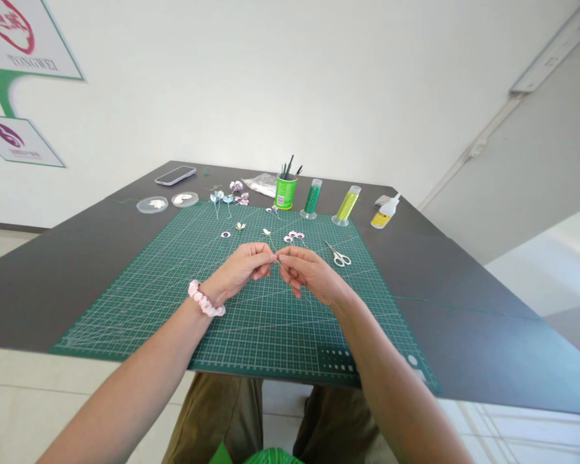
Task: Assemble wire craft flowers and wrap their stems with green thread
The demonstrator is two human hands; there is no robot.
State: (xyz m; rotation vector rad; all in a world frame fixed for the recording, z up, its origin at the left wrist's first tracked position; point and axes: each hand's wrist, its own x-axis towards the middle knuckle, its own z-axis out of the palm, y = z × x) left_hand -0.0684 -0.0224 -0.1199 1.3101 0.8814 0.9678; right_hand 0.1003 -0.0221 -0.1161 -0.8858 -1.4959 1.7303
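Note:
Both hands meet above the green cutting mat (140, 309), closed in a pinch on the thin wire stem of a small white flower (267, 231). My left hand (250, 261), with a pink scrunchie (205, 299) at its wrist, grips the stem from the left. Thumb and finger of my right hand (310, 270) pinch it close beside, just below. The flower head points up and away from me. Behind the hands lie pink flower pieces (294, 237), a cream flower (240, 226) and an oval piece (226, 234). White-handled scissors (341, 258) rest right of my right hand.
Farther back stand a green can (285, 192) of tools, a dark green thread spool (312, 198), a yellow-green spool (348, 205) and a glue bottle (385, 212). Blue flowers (217, 196), shallow dishes (152, 205) and a phone (175, 174) lie at back left.

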